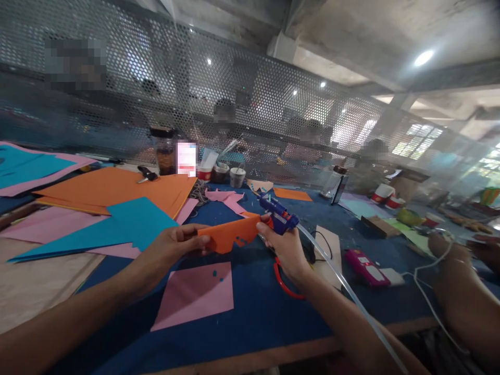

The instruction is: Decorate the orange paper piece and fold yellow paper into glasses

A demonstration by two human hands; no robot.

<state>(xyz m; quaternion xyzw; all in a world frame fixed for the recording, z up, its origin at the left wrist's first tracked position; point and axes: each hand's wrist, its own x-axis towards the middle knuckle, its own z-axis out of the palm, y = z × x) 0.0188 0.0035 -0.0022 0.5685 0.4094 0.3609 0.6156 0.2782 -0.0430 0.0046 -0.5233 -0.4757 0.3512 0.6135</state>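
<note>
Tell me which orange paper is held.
The small orange piece between the left hand and right hand; the orange stack and the flat orange sheet farther back lie untouched.

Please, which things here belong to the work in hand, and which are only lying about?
In the work:
orange paper piece, pinched by the left hand
blue glue gun, at the right hand

Probably just lying about:
key on orange sheets
lit screen
magenta case
</note>
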